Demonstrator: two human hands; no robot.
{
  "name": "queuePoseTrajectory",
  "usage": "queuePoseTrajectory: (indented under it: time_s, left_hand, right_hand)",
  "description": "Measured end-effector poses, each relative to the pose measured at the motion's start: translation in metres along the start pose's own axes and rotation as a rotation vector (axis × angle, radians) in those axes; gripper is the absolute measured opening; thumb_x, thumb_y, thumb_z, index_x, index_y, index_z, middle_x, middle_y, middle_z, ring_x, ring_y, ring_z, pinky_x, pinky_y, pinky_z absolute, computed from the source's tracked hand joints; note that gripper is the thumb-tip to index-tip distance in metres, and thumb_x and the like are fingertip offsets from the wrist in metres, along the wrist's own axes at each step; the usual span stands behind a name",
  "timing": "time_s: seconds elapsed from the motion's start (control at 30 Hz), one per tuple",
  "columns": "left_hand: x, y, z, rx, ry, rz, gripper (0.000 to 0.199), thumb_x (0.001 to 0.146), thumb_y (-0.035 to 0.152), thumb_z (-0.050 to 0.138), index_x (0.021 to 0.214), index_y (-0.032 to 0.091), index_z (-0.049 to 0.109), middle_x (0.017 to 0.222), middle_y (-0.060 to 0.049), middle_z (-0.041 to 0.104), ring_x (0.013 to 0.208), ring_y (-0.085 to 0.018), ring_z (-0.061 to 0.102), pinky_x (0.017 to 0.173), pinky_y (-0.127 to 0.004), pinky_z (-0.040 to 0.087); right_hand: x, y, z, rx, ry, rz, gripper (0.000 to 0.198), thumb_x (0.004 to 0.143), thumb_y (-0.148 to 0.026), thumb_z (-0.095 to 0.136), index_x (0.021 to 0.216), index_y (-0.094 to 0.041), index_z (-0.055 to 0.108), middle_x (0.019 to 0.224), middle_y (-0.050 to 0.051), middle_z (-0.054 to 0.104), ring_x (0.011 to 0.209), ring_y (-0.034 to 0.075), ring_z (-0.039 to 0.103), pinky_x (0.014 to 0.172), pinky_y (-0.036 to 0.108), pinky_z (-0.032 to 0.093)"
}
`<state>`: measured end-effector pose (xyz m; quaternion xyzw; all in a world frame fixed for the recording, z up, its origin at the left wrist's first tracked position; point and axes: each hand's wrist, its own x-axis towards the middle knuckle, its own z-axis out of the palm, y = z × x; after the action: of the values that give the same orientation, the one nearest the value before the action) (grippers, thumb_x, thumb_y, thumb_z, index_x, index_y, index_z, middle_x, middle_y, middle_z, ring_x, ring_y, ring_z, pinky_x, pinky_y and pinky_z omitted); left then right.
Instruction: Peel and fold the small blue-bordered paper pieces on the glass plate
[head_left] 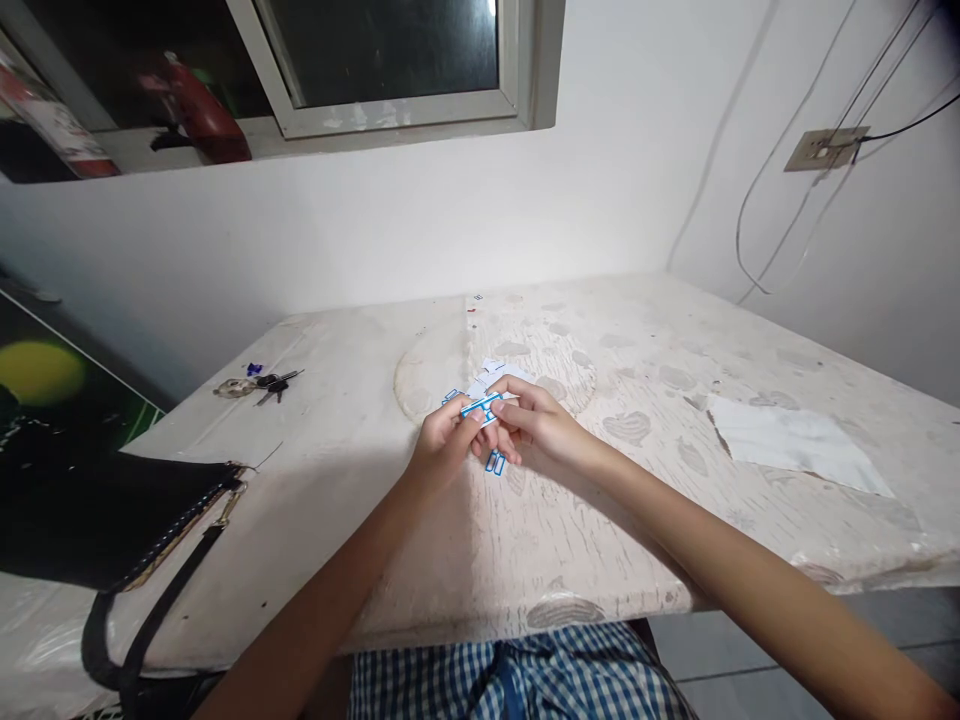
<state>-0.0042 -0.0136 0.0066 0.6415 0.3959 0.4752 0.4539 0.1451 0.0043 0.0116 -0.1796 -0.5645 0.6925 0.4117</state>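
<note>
Left hand (442, 437) and right hand (549, 428) pinch a small blue-and-white piece (481, 407) between thumbs and fingers above the surface (420, 575); light, even pressure from both sides should keep it unbent.

Head-worn view, forward-down over table (352, 400)

The wall (637, 180) is brightly lit, the table (435, 580) softly shadowed, edges stretched

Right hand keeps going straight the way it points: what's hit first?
Probably the left hand, just past the blue-and-white piece both hands hold. The right hand points leftward at it; depth is unclear from this single view.
</note>
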Motion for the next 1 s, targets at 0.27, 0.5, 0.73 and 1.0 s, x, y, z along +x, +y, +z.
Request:
queuePoseTrajectory:
  time_s: [0.27, 0.5, 0.73, 1.0]
  left_hand:
    - [-0.002, -0.001, -0.005, -0.175, -0.081, -0.051, 0.026, 0.081, 0.040, 0.054, 0.073, 0.015, 0.049, 0.055, 0.002, 0.052, 0.049, -0.009, 0.045, 0.053, -0.024, 0.037]
    - [-0.001, -0.003, -0.005, -0.338, -0.117, -0.105, 0.023, 0.081, 0.037, 0.054, 0.074, 0.016, 0.049, 0.052, 0.002, 0.051, 0.049, -0.009, 0.046, 0.053, -0.024, 0.036]
    - [0.001, -0.009, -0.004, -0.395, -0.135, -0.143, 0.023, 0.080, 0.038, 0.055, 0.075, 0.015, 0.053, 0.059, -0.001, 0.055, 0.055, -0.011, 0.052, 0.054, -0.024, 0.037]
    - [0.002, -0.007, -0.006, -0.459, -0.113, -0.145, 0.021, 0.079, 0.035, 0.058, 0.073, 0.015, 0.054, 0.055, 0.001, 0.053, 0.054, -0.011, 0.052, 0.055, -0.023, 0.039]
  right_hand:
    - [-0.002, -0.005, -0.005, 0.110, -0.091, 0.092, 0.009, 0.083, -0.026, 0.049, 0.080, -0.020, 0.044, 0.053, -0.004, 0.052, 0.043, 0.008, 0.046, 0.046, 0.022, 0.036]
    - [0.001, 0.004, -0.012, 0.217, -0.121, 0.108, 0.001, 0.084, -0.021, 0.048, 0.083, -0.020, 0.048, 0.056, -0.004, 0.048, 0.045, 0.007, 0.043, 0.048, 0.022, 0.038]
    - [0.000, 0.002, -0.010, 0.231, -0.075, 0.135, 0.006, 0.083, -0.020, 0.049, 0.078, -0.020, 0.046, 0.058, -0.004, 0.049, 0.046, 0.007, 0.042, 0.048, 0.021, 0.036]
    - [0.001, 0.006, -0.012, 0.238, -0.057, 0.070, 0.008, 0.081, -0.023, 0.057, 0.077, -0.018, 0.052, 0.058, -0.004, 0.053, 0.048, 0.006, 0.044, 0.048, 0.020, 0.034]
